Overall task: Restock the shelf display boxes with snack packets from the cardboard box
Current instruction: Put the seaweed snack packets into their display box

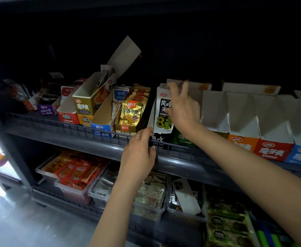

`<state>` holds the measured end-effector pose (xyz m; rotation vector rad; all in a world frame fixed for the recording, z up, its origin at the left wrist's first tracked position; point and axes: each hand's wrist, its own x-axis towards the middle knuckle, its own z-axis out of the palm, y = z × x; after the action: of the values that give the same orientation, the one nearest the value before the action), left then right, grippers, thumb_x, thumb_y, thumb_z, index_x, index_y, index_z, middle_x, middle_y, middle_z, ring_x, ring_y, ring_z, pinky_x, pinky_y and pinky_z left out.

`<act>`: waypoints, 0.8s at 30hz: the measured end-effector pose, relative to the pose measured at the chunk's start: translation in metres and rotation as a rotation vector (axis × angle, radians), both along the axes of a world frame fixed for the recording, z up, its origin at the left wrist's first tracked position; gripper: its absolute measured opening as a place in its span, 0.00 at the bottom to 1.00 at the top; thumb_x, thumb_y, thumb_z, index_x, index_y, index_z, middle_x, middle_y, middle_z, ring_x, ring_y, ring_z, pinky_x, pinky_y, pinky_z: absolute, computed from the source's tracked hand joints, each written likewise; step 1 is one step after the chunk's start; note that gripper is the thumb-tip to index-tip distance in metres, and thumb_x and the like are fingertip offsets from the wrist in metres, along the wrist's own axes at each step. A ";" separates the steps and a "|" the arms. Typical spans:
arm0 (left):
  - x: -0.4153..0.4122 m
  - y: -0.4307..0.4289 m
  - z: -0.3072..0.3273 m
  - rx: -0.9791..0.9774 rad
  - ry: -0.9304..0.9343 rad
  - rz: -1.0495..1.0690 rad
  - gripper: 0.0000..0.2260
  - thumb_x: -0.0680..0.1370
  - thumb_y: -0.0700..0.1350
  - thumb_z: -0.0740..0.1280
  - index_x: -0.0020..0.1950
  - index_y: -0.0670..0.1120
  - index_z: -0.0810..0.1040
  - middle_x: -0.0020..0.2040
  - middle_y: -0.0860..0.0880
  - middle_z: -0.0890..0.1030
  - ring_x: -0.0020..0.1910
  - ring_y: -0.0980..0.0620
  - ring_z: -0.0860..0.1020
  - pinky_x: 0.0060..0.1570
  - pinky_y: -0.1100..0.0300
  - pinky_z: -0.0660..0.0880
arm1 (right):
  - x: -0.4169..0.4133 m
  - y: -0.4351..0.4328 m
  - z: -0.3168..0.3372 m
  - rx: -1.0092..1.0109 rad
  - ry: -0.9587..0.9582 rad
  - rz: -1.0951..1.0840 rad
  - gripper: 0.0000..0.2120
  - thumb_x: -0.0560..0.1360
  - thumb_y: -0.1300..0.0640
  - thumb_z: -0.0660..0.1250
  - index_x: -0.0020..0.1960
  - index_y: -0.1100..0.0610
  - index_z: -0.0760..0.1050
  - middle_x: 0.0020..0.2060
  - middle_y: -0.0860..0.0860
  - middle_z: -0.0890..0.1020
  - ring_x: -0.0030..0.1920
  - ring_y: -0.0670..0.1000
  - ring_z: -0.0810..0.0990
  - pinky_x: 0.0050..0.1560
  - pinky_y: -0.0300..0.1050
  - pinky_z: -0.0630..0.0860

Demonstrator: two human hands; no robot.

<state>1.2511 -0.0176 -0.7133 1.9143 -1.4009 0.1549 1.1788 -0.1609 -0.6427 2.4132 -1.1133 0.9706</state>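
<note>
1. Left hand (139, 152): curled fingers gripping the box (159, 140) front, at the rail (85, 130).
2. Right hand (181, 107): fingers spreading apart, blurred, touching the packet (161, 113); grip unclear.
3. Packet: standing upright in the box.

On the upper shelf (60, 132), a kelp packet (161, 111) stands in its display box (159, 139) under my right hand (183, 107), with the fish snack box (126, 130) to its left and empty display boxes (242, 122) to its right. My left hand (139, 152) sits at the rail in front; a phone (185, 195) lies in a bin (185, 215) below.
</note>
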 end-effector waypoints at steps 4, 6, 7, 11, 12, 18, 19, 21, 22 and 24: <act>0.001 0.001 -0.002 0.008 -0.002 -0.013 0.21 0.79 0.41 0.62 0.70 0.50 0.63 0.67 0.51 0.69 0.63 0.51 0.69 0.54 0.52 0.72 | -0.008 0.007 -0.003 -0.002 -0.003 0.134 0.18 0.77 0.51 0.64 0.64 0.57 0.68 0.58 0.57 0.72 0.43 0.55 0.78 0.35 0.46 0.71; 0.003 0.002 -0.003 0.007 0.001 -0.022 0.21 0.79 0.41 0.63 0.70 0.50 0.63 0.67 0.51 0.69 0.64 0.52 0.69 0.54 0.52 0.73 | -0.011 0.013 -0.009 0.057 0.111 0.162 0.18 0.80 0.45 0.55 0.61 0.55 0.71 0.55 0.55 0.77 0.49 0.55 0.78 0.49 0.51 0.69; 0.003 0.002 -0.003 0.006 0.002 -0.026 0.21 0.79 0.41 0.63 0.70 0.50 0.63 0.67 0.51 0.70 0.64 0.51 0.69 0.54 0.52 0.73 | -0.013 0.015 -0.012 0.121 0.173 0.160 0.20 0.81 0.43 0.51 0.58 0.55 0.74 0.53 0.54 0.78 0.50 0.55 0.78 0.55 0.53 0.67; 0.003 0.001 -0.004 0.011 0.017 -0.028 0.21 0.79 0.41 0.62 0.70 0.50 0.63 0.66 0.51 0.70 0.64 0.51 0.68 0.53 0.51 0.73 | -0.015 0.024 -0.015 0.305 0.310 0.157 0.28 0.81 0.40 0.44 0.51 0.53 0.79 0.52 0.53 0.76 0.48 0.54 0.77 0.61 0.58 0.64; 0.003 0.001 -0.003 0.012 0.018 -0.027 0.21 0.79 0.41 0.62 0.70 0.50 0.63 0.66 0.51 0.70 0.64 0.51 0.68 0.53 0.51 0.73 | -0.014 0.025 -0.014 0.290 0.350 0.147 0.28 0.81 0.40 0.43 0.51 0.53 0.79 0.52 0.53 0.76 0.48 0.54 0.77 0.61 0.58 0.63; 0.003 0.001 -0.003 -0.004 0.024 -0.034 0.22 0.78 0.40 0.63 0.71 0.50 0.63 0.67 0.51 0.70 0.65 0.51 0.68 0.55 0.51 0.73 | -0.010 0.026 -0.011 0.351 0.489 0.093 0.32 0.79 0.38 0.39 0.60 0.52 0.77 0.56 0.54 0.74 0.53 0.55 0.75 0.60 0.59 0.66; 0.003 0.001 -0.004 -0.007 0.021 -0.036 0.22 0.78 0.40 0.63 0.72 0.50 0.63 0.68 0.51 0.70 0.65 0.51 0.68 0.55 0.51 0.72 | -0.012 0.026 -0.011 0.362 0.485 0.109 0.31 0.79 0.37 0.39 0.63 0.49 0.75 0.58 0.54 0.73 0.55 0.55 0.75 0.60 0.59 0.65; 0.003 0.002 -0.004 -0.004 0.015 -0.036 0.22 0.78 0.40 0.63 0.71 0.50 0.62 0.68 0.51 0.70 0.65 0.51 0.68 0.55 0.52 0.72 | -0.018 0.027 -0.014 0.381 0.371 0.193 0.28 0.79 0.38 0.41 0.67 0.47 0.72 0.63 0.51 0.72 0.59 0.55 0.75 0.61 0.59 0.66; 0.003 0.002 -0.004 -0.002 0.012 -0.034 0.22 0.79 0.41 0.63 0.71 0.50 0.62 0.68 0.51 0.70 0.65 0.52 0.68 0.54 0.52 0.72 | -0.024 0.028 -0.017 0.375 0.248 0.258 0.26 0.80 0.39 0.44 0.66 0.48 0.72 0.65 0.50 0.70 0.59 0.54 0.75 0.61 0.58 0.68; 0.003 0.002 -0.004 0.001 0.010 -0.030 0.22 0.79 0.41 0.63 0.71 0.50 0.62 0.68 0.51 0.69 0.65 0.52 0.67 0.55 0.52 0.72 | -0.036 0.029 -0.022 0.266 0.002 0.353 0.20 0.81 0.44 0.50 0.65 0.52 0.72 0.70 0.51 0.66 0.56 0.52 0.77 0.59 0.54 0.72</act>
<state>1.2538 -0.0153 -0.7173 1.8913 -1.4232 0.1302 1.1425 -0.1316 -0.6652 2.8957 -0.8776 0.9721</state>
